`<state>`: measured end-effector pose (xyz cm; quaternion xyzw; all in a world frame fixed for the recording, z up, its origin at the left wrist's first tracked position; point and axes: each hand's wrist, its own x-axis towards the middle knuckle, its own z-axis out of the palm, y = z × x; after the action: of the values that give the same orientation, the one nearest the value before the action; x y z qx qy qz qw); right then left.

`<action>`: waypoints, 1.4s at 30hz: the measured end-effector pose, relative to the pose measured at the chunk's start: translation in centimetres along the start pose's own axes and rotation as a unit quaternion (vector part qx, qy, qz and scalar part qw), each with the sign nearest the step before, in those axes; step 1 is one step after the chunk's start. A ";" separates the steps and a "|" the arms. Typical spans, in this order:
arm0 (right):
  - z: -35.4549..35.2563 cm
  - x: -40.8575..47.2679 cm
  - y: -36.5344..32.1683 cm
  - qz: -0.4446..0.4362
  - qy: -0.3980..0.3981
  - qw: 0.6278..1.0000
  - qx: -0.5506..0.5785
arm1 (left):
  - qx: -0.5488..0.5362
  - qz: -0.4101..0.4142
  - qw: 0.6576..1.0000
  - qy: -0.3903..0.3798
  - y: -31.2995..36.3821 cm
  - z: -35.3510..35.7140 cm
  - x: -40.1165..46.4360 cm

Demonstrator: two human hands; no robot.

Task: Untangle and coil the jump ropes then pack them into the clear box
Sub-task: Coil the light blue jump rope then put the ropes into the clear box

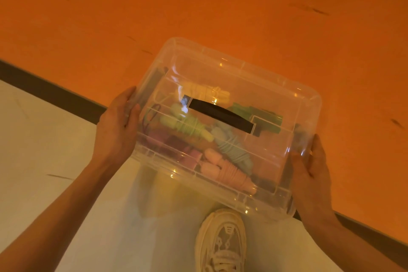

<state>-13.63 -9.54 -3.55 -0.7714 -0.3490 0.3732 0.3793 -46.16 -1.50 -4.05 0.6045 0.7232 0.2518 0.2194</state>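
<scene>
A person looks down at a clear rectangular plastic box [229, 68] with a clear lid, carried between both bare hands in the centre of the frame, above the floor.

The left hand [117, 126] sits at the box's left end, centre left of the frame. Its fingers wrap around the box's edge and its thumb lies along the side wall, so it is grasping the box. The right hand [311, 174] is at the box's right end, lower right of the frame. Its palm presses against the end wall with fingers extended upward along it; how far the fingertips hook around the rim cannot be told.

A black strap handle [220, 115] runs diagonally across the middle of the lid.

Through the lid, coiled jump ropes lie packed side by side: a yellow coiled rope [205, 91] toward the upper part of the box, a dark green one [262, 115] to its right, a light green one [187, 125] in the middle, a pale blue one [234, 148] below it, a pink one [227, 172] at the lower edge, and a purple-red one [174, 142] at lower left.

Beneath the box, an orange floor [198, 6] fills the upper frame; a dark stripe [55, 93] separates it from a pale floor [44, 143] at lower left. A cream sneaker [223, 243] shows at the bottom centre.
</scene>
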 end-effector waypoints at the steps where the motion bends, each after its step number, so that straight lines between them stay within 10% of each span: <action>1: 0.0 0.0 0.1 -0.002 0.000 1.000 0.000 | -0.002 0.000 1.000 0.000 0.0 -0.1 -0.1; 22: 0.2 -1.0 1.0 -0.023 -0.027 0.998 -0.051 | -0.081 -0.095 0.992 -0.011 0.0 -0.1 2.8; 29: 0.2 -1.0 1.1 -0.027 -0.026 0.998 -0.045 | -0.102 -0.276 0.937 -0.189 1.0 0.1 5.4; 36: 0.0 -0.9 1.3 -0.008 -0.014 1.000 -0.014 | -0.021 -0.153 0.988 0.026 0.8 1.0 4.3; 42: -1.1 0.4 2.0 -0.031 0.018 0.998 -0.054 | 0.026 -0.082 0.996 0.031 0.6 0.9 3.9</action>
<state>-11.97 -10.49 -4.90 -0.7863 -0.3858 0.3274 0.3545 -45.78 2.48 -4.38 0.5407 0.7828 0.2332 0.2012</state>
